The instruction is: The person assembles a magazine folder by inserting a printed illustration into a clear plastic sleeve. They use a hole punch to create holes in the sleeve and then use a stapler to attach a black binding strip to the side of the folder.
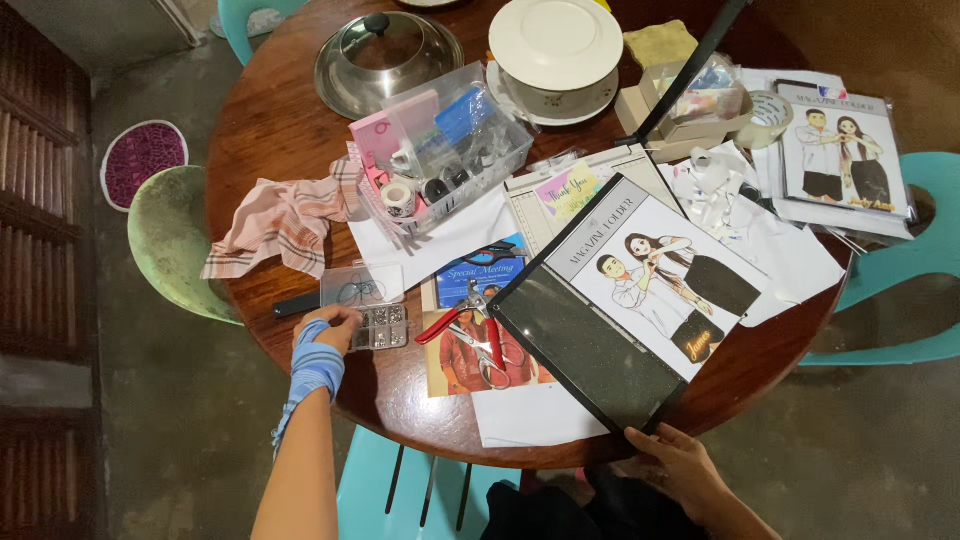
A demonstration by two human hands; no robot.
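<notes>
My left hand [330,328], wrapped at the wrist in a blue cloth, rests its fingertips on a small clear compartment box of metal bits [383,327] near the table's left front edge. My right hand [672,455] grips the near corner of a black folder [590,345] with a printed cartoon-couple cover sheet [665,280]; the folder lies diagonally over the table's front. Red-handled pliers [470,318] lie on a printed picture [478,350] between the two hands.
On the round wooden table [280,120]: a plaid cloth [285,220], a clear bin of supplies [445,150], a pot lid [388,60], stacked white plates [555,45], a tape roll [770,115], another cartoon-cover folder [845,160]. Plastic chairs surround the table.
</notes>
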